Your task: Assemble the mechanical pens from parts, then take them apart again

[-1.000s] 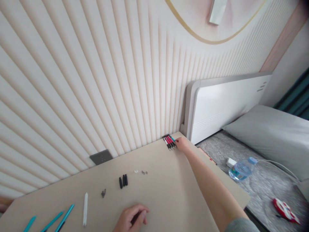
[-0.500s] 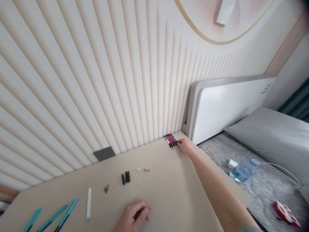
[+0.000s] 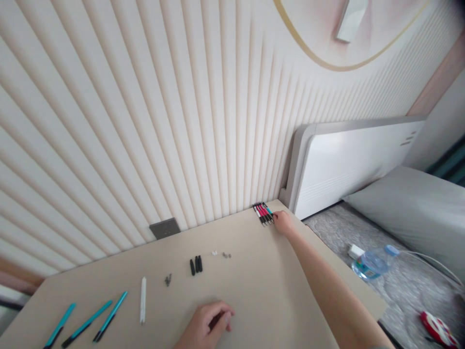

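At the far right corner of the desk, my right hand (image 3: 282, 222) pinches the lower end of a teal and black pen (image 3: 269, 210). That pen lies at the right end of a row of pens (image 3: 262, 214), some red and one white, side by side by the wall. My left hand (image 3: 212, 321) rests at the near edge of the view with its fingers curled in and nothing visible in them. Beyond it lie black pen grips (image 3: 196, 265), small white parts (image 3: 214, 253), small metal parts (image 3: 226, 255) and dark springs or clips (image 3: 167, 279), too small to tell.
White thin tubes (image 3: 143, 300) and three teal and black pen barrels (image 3: 111, 316) lie on the desk's (image 3: 261, 286) left side. A dark wall socket (image 3: 164, 228) sits behind. Right of the desk are a headboard (image 3: 348, 160) and a mattress with a water bottle (image 3: 374, 263).
The view has turned slightly left, so everything sits a little farther right in it. Both hands keep nearly the same pose and place on the desk.
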Action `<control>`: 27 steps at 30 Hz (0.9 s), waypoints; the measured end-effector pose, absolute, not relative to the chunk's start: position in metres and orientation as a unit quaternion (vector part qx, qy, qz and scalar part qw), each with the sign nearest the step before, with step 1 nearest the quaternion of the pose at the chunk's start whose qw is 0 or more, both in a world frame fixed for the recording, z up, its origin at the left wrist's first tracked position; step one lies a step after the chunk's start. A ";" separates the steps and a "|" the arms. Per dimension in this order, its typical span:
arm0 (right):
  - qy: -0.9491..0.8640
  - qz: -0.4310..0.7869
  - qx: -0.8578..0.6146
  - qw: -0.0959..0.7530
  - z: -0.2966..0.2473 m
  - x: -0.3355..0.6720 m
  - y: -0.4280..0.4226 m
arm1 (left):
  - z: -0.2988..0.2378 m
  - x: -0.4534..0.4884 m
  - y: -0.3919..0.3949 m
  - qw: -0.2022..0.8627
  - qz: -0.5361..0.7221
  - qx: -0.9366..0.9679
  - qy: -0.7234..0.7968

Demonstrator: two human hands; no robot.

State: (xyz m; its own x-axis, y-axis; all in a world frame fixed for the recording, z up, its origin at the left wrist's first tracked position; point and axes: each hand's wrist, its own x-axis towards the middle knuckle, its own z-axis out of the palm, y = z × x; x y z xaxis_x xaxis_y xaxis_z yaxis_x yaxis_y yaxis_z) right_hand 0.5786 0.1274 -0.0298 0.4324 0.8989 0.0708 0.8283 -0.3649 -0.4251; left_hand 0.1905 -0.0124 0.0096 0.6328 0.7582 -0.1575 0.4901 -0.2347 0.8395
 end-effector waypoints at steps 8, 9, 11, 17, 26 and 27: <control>-0.481 0.083 -0.846 0.217 -0.032 0.575 0.128 | 0.011 0.192 -0.012 0.457 0.129 0.785 0.396; -0.474 0.083 -0.849 0.219 -0.032 0.574 0.128 | 0.011 0.192 -0.012 0.454 0.125 0.789 0.394; -0.460 0.083 -0.855 0.224 -0.032 0.570 0.127 | 0.013 0.193 -0.013 0.443 0.122 0.798 0.391; -0.416 0.080 -0.875 0.234 -0.033 0.562 0.125 | 0.014 0.193 -0.016 0.428 0.124 0.814 0.373; -0.389 0.089 -0.880 0.256 -0.038 0.564 0.131 | 0.002 0.192 -0.015 0.402 0.143 0.841 0.332; -0.394 0.085 -0.878 0.259 -0.039 0.563 0.130 | 0.001 0.191 -0.015 0.401 0.144 0.843 0.328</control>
